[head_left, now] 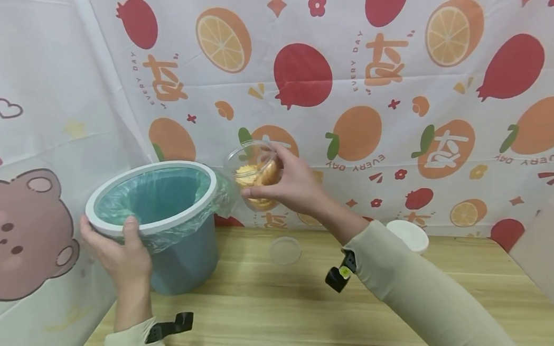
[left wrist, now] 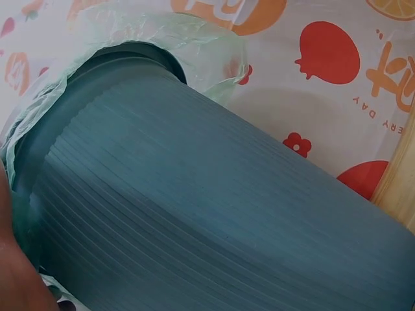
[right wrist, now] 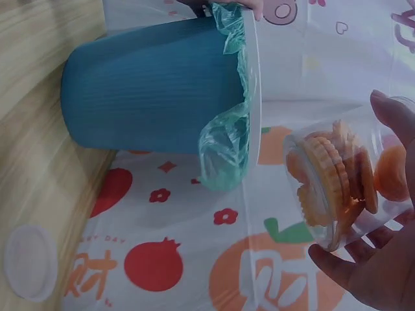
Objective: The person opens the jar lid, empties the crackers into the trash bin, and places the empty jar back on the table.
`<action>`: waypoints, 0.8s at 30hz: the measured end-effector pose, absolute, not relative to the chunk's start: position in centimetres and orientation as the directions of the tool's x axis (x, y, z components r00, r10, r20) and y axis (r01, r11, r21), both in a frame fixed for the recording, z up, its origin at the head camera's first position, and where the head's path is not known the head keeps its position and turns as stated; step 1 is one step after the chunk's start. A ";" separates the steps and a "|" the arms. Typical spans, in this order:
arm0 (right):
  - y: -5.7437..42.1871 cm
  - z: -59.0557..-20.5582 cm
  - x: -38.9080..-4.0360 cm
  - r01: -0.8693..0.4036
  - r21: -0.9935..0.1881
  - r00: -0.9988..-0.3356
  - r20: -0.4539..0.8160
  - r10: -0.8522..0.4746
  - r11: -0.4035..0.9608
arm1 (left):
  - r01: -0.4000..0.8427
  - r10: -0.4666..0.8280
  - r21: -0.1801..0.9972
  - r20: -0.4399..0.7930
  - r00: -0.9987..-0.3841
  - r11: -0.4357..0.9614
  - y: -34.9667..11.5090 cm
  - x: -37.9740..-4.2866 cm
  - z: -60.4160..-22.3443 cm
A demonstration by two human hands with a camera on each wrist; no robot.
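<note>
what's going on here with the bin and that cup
A person's right hand holds a clear cup of biscuits in the air, just beside the bin. The left hand holds the bin near its white rim, which has a green liner folded over it. The biscuits are still in the cup. A round, translucent disc lies on the table.
</note>
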State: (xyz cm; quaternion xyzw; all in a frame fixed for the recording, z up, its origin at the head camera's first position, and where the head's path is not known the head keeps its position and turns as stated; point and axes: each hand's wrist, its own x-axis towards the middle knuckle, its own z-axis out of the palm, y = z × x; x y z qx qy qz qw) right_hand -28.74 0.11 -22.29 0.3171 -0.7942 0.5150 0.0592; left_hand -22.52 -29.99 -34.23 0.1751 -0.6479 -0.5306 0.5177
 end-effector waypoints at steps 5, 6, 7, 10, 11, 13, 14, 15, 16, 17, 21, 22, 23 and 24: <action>-2.1 -21.2 -29.3 -0.565 -0.729 -0.807 0.389 -0.445 0.388 | 0.317 -0.774 0.872 0.481 -0.412 0.373 -29.8 -22.5 -34.1; -2.6 -21.1 -29.4 -0.561 -0.724 -0.810 0.381 -0.445 0.401 | 0.315 -0.775 0.873 0.479 -0.413 0.372 -29.8 -22.5 -34.1; -3.0 -20.9 -29.4 -0.554 -0.720 -0.816 0.370 -0.444 0.418 | 0.315 -0.774 0.873 0.480 -0.413 0.373 -29.8 -22.4 -34.1; -4.4 -20.6 -29.6 -0.540 -0.714 -0.824 0.342 -0.451 0.445 | 0.323 -0.773 0.873 0.477 -0.418 0.365 -29.8 -22.4 -34.1; -4.8 -20.6 -29.6 -0.538 -0.712 -0.825 0.334 -0.455 0.452 | 0.325 -0.773 0.874 0.476 -0.420 0.361 -29.7 -22.3 -34.1; -5.6 -20.4 -29.8 -0.547 -0.687 -0.820 0.327 -0.469 0.478 | 0.325 -0.773 0.876 0.473 -0.423 0.357 -29.7 -22.3 -34.1; -6.0 -20.4 -29.8 -0.556 -0.672 -0.815 0.328 -0.478 0.489 | 0.325 -0.774 0.877 0.469 -0.425 0.354 -29.7 -22.3 -34.1; -6.3 -20.3 -29.9 -0.566 -0.654 -0.811 0.329 -0.484 0.503 | 0.323 -0.774 0.878 0.468 -0.426 0.353 -29.6 -22.3 -34.1; -6.6 -20.2 -30.0 -0.573 -0.638 -0.807 0.331 -0.489 0.515 | 0.322 -0.774 0.878 0.468 -0.426 0.354 -29.6 -22.3 -34.1; -6.9 -20.1 -30.0 -0.583 -0.618 -0.802 0.334 -0.495 0.527 | 0.322 -0.773 0.878 0.469 -0.427 0.354 -29.6 -22.3 -34.1; -7.8 -19.8 -30.1 -0.606 -0.565 -0.790 0.343 -0.509 0.560 | 0.325 -0.765 0.874 0.476 -0.433 0.360 -29.7 -22.3 -34.0; -8.0 -19.7 -30.1 -0.608 -0.550 -0.789 0.340 -0.511 0.572 | 0.325 -0.764 0.874 0.477 -0.434 0.361 -29.7 -22.3 -34.0; -8.3 -19.7 -30.1 -0.608 -0.534 -0.790 0.335 -0.513 0.588 | 0.325 -0.764 0.875 0.476 -0.435 0.360 -29.7 -22.3 -33.9; -8.5 -19.7 -30.1 -0.608 -0.515 -0.792 0.330 -0.514 0.604 | 0.324 -0.765 0.874 0.477 -0.433 0.361 -29.8 -22.3 -33.9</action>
